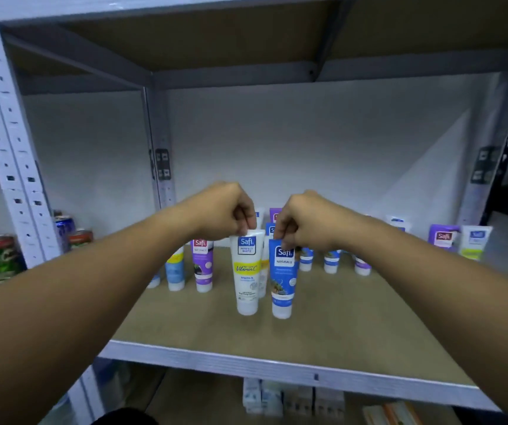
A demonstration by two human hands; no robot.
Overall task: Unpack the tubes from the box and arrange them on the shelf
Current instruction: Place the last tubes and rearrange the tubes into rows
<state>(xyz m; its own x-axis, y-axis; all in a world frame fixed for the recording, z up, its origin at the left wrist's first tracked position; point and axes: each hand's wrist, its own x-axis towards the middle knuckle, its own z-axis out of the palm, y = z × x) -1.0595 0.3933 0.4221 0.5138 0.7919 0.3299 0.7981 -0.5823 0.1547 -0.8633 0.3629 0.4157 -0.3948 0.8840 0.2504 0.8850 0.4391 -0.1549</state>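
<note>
At frame centre, both hands are pinching tube tops — the left hand [225,210] holding the white tube [247,274], the right hand [303,220] the blue tube [283,282] — caps down on the shelf [277,361].

Both my bare arms reach forward from the near corners and converge at the middle. My left hand [222,210] has its knuckles up, fingers curled down in a pinch. My right hand [303,220] mirrors it just beside, fingertips pinched downward, wrists level, the two hands apart.
</note>
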